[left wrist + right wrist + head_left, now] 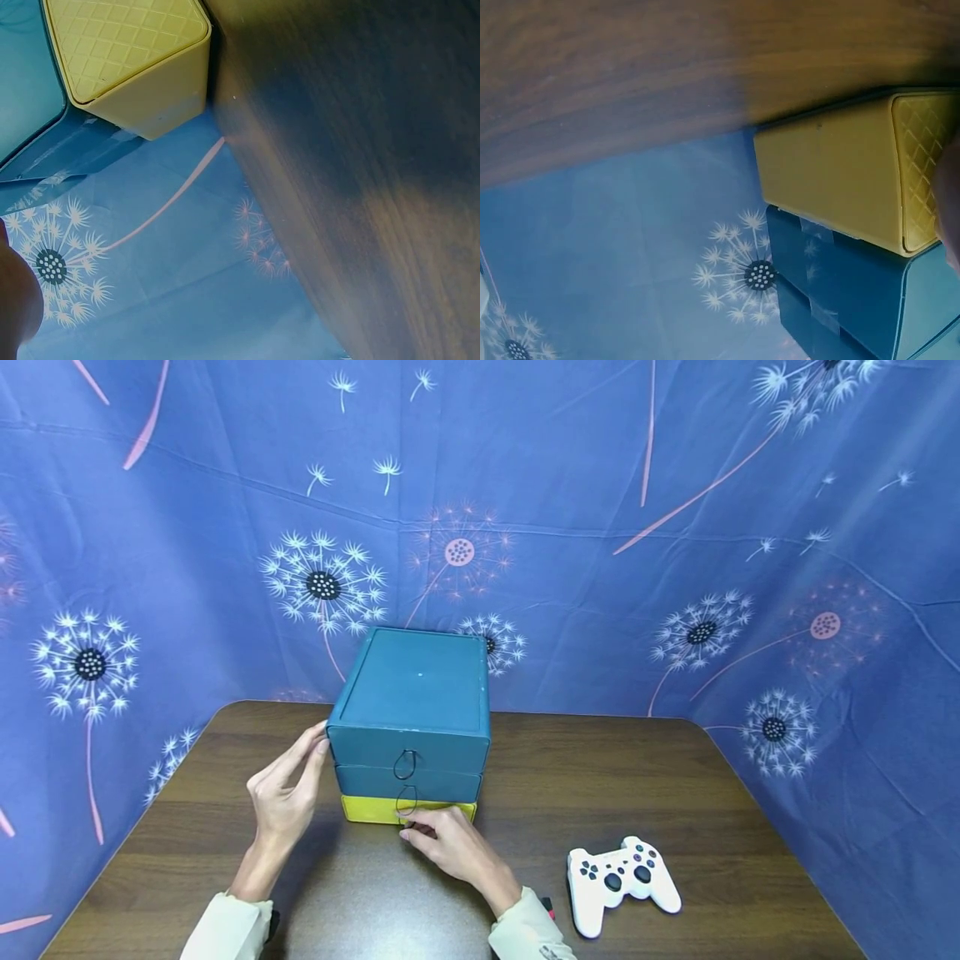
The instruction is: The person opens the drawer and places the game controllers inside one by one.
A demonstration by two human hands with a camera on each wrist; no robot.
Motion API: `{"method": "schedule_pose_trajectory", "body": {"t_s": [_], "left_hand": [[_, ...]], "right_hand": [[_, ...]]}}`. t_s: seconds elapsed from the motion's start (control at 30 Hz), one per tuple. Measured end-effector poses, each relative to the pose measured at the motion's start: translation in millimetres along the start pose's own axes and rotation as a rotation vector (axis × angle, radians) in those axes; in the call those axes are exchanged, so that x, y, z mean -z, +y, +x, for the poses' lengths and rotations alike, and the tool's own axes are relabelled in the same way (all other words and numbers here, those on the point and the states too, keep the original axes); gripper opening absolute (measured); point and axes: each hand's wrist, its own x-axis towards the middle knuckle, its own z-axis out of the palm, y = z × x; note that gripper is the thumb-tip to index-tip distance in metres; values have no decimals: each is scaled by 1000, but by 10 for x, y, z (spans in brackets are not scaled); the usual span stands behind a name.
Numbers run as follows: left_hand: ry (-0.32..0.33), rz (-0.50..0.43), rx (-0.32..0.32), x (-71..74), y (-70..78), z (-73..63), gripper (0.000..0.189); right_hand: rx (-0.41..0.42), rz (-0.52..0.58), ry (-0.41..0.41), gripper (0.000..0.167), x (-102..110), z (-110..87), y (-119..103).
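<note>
A stack of drawer boxes stands on the table, two teal drawers above a yellow drawer with a quilted-pattern front. My left hand has its fingers extended, the tips touching the upper left front corner of the top teal box. At the front of the yellow drawer, my right hand pinches a thin dark ring pull between thumb and index finger; the fingers mostly hide that ring. Ring pulls also hang on the teal fronts. The yellow drawer sits flush in the right wrist view.
A white game controller lies on the wooden table to the right of my right forearm. Behind the table hangs a blue cloth with dandelion prints. Clear tape shows on the teal boxes' sides.
</note>
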Motion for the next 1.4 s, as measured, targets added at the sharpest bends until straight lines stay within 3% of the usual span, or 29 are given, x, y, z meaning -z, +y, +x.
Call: {"method": "schedule_pose_trajectory", "body": {"t_s": [0.73,1.4], "left_hand": [[4,24,-5,10,-33,-32,33],[-4,19,-5,7,-6,-14,35]], "right_hand": [[-7,-13,13,28,-39,-28,1],[28,5,78,12,-72,-23,3]]}}
